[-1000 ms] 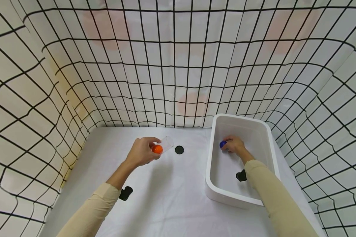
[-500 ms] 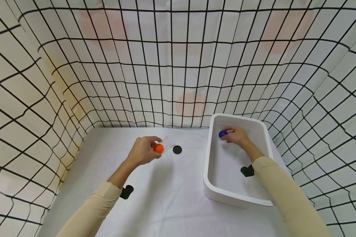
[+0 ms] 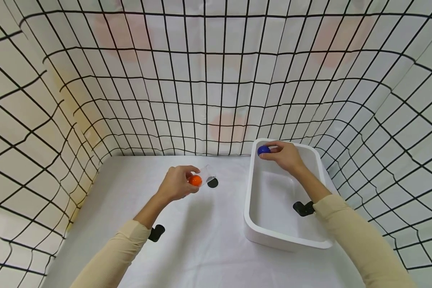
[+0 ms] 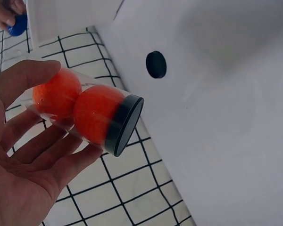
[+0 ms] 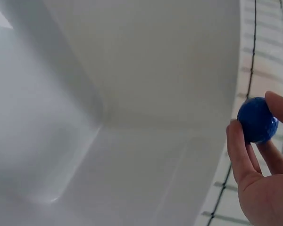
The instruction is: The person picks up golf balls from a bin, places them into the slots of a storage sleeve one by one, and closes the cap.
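My left hand (image 3: pixel 177 183) grips a clear tube (image 4: pixel 68 120) on its side above the table, its open end tilted toward the bin. Inside the tube sit two orange balls (image 4: pixel 100 110), and a black cap (image 4: pixel 125 125) closes the near end. Thumb and fingertips of my right hand (image 3: pixel 285 156) pinch a blue ball (image 3: pixel 264 150) at the far left corner of the white bin (image 3: pixel 248 196), raised to about rim height. In the right wrist view the blue ball (image 5: pixel 258 120) appears beside the bin's wall.
A loose black cap (image 3: pixel 213 183) lies on the white tabletop (image 3: pixel 209 248), just beyond the tube. Black netting (image 3: pixel 191 82) encloses the table at the back and both sides. Dark wrist cameras (image 3: pixel 157 233) sit on both forearms.
The right hand has lifted the blue ball from the bin floor up toward the far left rim. My left hand stays nearly in place with the tube.
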